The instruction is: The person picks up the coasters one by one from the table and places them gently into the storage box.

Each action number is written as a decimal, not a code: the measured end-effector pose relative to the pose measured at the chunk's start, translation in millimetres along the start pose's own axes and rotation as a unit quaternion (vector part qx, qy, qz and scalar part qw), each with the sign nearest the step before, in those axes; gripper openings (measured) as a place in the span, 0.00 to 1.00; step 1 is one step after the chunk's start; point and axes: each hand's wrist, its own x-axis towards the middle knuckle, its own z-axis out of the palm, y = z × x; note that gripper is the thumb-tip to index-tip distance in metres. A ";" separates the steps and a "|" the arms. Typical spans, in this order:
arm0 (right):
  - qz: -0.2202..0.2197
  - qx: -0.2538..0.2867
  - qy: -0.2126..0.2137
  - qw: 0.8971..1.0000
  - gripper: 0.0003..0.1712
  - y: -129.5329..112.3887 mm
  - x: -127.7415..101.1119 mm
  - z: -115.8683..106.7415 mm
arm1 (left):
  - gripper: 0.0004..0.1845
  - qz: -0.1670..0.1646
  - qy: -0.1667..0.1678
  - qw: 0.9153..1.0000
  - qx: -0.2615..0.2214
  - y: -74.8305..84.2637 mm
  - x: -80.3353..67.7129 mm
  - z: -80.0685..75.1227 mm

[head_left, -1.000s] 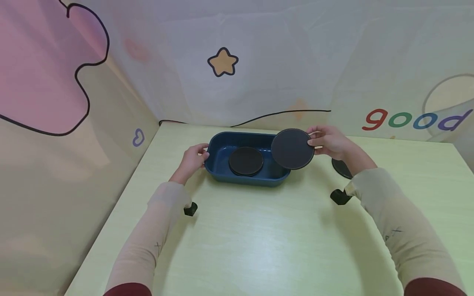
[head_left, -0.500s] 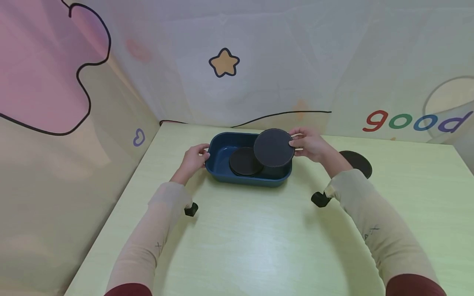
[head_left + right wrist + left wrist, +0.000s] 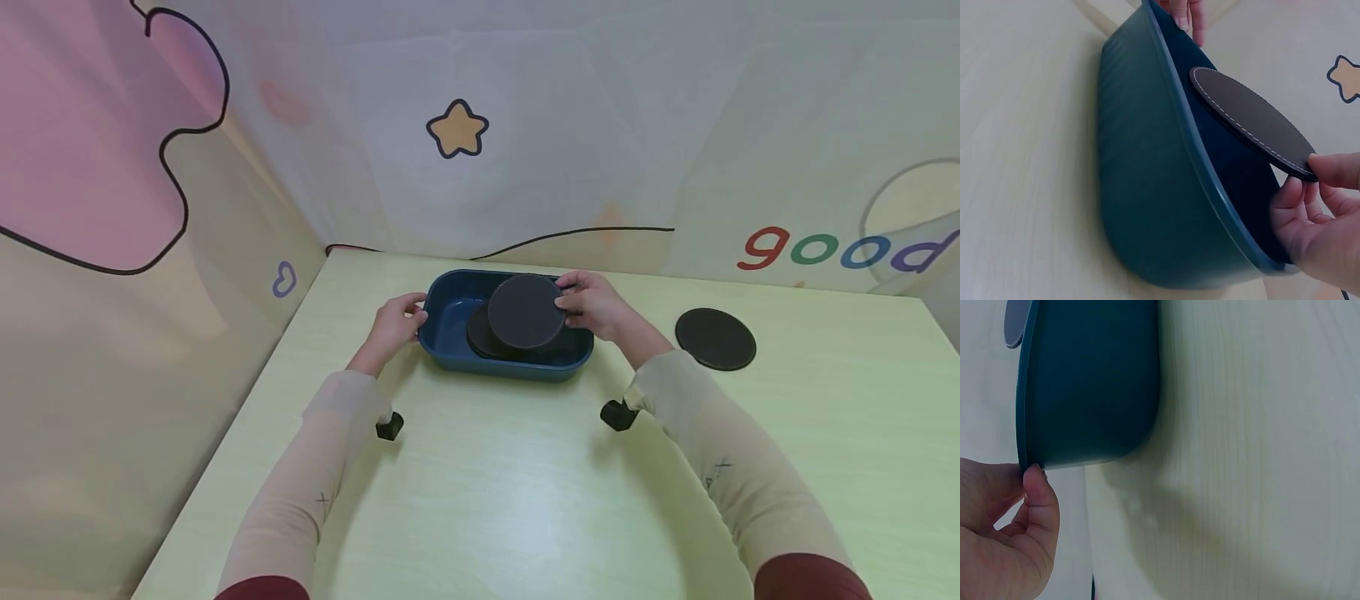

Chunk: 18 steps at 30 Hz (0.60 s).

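A round dark mat (image 3: 526, 311) was pinched at its edge by the right hand (image 3: 590, 304), held tilted over the blue tub (image 3: 450, 333) and another mat inside it (image 3: 480, 333). The tub's rim was gripped by the left hand (image 3: 395, 321). Step judged: stacking; lowering and release required.

Both forearms stretched forward in pale sleeves. Left hand (image 3: 395, 323) curled, thumb pressing something at its fingertips. Right hand (image 3: 596, 305) pinching between thumb and fingers (image 3: 1300, 199).
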 end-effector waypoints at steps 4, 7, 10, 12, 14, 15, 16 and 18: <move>0.005 0.005 0.015 1.000 0.11 5.6 6.2 8.4 | 0.20 -0.004 0.001 1.000 0.001 0.2 0.3 0.2; 0.010 0.005 0.022 1.000 0.11 8.7 9.9 14.5 | 0.20 -0.003 0.003 1.000 0.000 -0.3 0.6 -0.1; 0.019 0.011 0.034 0.999 0.12 11.0 12.8 20.6 | 0.20 0.001 0.003 1.000 0.000 -1.0 0.8 -0.4; 0.026 0.017 0.042 0.999 0.13 12.5 14.6 24.2 | 0.20 0.002 0.003 1.000 -0.001 -1.3 0.6 -0.5; 0.032 0.021 0.047 0.998 0.13 14.4 16.6 27.2 | 0.20 0.003 0.003 1.000 -0.001 -1.5 0.3 -0.6; 0.035 0.023 0.050 0.998 0.13 15.4 17.6 28.6 | 0.20 0.004 0.003 1.000 -0.002 -1.5 0.3 -0.6; 0.038 0.024 0.053 0.998 0.13 16.4 18.6 29.9 | 0.20 0.004 0.003 1.000 -0.002 -1.6 0.2 -0.5; 0.044 0.024 0.058 0.997 0.13 18.5 20.7 32.7 | 0.20 0.005 0.004 1.000 -0.003 -1.8 0.2 -0.3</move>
